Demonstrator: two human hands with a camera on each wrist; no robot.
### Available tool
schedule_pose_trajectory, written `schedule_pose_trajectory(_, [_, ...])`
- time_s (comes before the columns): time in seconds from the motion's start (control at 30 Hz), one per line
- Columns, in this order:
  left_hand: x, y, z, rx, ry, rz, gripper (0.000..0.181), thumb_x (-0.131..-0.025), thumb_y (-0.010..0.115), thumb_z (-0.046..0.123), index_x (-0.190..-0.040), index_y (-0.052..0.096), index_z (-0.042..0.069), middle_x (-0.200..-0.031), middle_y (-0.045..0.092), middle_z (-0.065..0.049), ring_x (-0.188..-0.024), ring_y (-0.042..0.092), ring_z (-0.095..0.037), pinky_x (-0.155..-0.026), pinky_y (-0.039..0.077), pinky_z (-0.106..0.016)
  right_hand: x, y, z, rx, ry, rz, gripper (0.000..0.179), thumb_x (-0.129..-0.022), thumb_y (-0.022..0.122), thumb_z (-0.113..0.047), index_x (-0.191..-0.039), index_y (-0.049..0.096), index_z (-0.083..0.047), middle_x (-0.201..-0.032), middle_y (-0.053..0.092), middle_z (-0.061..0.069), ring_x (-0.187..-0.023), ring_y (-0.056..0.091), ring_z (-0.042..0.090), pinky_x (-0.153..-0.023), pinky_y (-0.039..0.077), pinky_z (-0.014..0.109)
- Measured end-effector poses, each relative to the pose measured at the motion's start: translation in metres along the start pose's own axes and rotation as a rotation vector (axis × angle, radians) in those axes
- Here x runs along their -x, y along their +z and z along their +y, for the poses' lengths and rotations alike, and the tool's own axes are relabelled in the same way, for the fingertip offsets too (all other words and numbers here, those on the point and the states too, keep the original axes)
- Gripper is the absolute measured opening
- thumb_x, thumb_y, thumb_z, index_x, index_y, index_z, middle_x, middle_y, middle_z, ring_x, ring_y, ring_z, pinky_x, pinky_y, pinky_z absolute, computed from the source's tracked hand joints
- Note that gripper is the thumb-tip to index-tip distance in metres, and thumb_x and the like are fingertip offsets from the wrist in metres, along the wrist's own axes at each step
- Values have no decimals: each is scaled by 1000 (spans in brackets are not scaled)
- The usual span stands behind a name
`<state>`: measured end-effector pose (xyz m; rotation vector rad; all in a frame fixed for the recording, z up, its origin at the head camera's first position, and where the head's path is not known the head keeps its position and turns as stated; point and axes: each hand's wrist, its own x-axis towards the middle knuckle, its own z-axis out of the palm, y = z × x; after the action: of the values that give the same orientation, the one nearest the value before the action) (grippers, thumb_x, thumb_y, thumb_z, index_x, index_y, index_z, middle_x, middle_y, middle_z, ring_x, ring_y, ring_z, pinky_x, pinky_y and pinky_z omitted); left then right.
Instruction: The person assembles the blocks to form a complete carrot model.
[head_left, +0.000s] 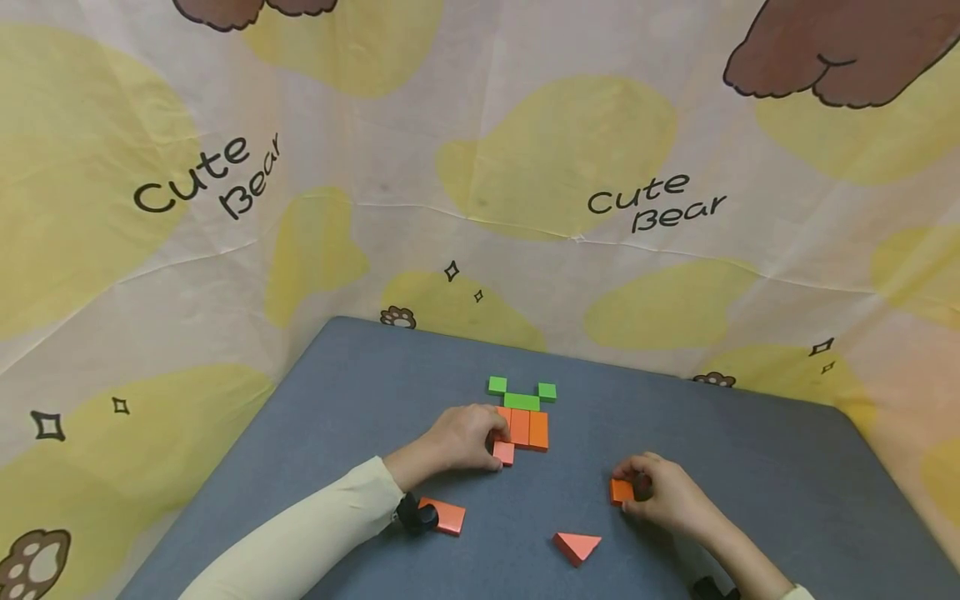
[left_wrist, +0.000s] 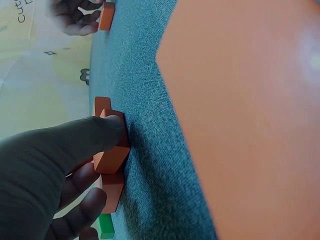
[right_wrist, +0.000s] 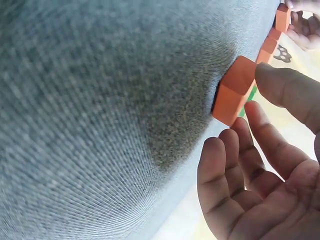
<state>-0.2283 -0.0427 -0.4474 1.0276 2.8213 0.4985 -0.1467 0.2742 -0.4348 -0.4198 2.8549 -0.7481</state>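
Note:
My left hand (head_left: 461, 437) pinches a small salmon square block (head_left: 504, 452) at the lower left of a row of orange rectangular blocks (head_left: 520, 427). Its thumb lies on the block in the left wrist view, with the other fingers curled beyond it. Over to the right, my right hand (head_left: 671, 496) grips an orange block (head_left: 622, 492) between thumb and fingers, low over the table. The right wrist view has this orange block (right_wrist: 232, 97) at the thumb tip. Above the row sit a green rectangle (head_left: 521, 402) and two small green squares (head_left: 497, 385).
A salmon rectangular block (head_left: 450, 517) lies beside the left wrist, partly behind a black wrist device (head_left: 417, 513). Nearer the front is a salmon triangular block (head_left: 577, 547). Printed cloth (head_left: 525, 158) hangs behind the blue-grey table (head_left: 405, 367).

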Motion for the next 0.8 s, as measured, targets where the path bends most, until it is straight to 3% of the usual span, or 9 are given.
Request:
schedule_pose_trajectory(0.63, [-1, -1, 0, -8, 11, 17, 24, -71, 83, 33, -89, 69, 27, -81, 56, 14, -70, 49, -2, -59, 40, -20, -7, 0, 5, -2, 12, -5, 28, -69, 83, -13, -93, 70, -13, -89, 61, -2, -74, 51, 10, -62, 44, 23])
schedule_pose_trajectory(0.8, [0, 0, -1, -3, 13, 17, 24, -71, 83, 34, -89, 69, 27, -81, 57, 14, -71, 49, -1, -59, 40, -20, -15, 3, -5, 6, -51, 19, 25, -70, 82, -14, -93, 70, -14, -89, 62, -3, -73, 52, 8, -63, 46, 22])
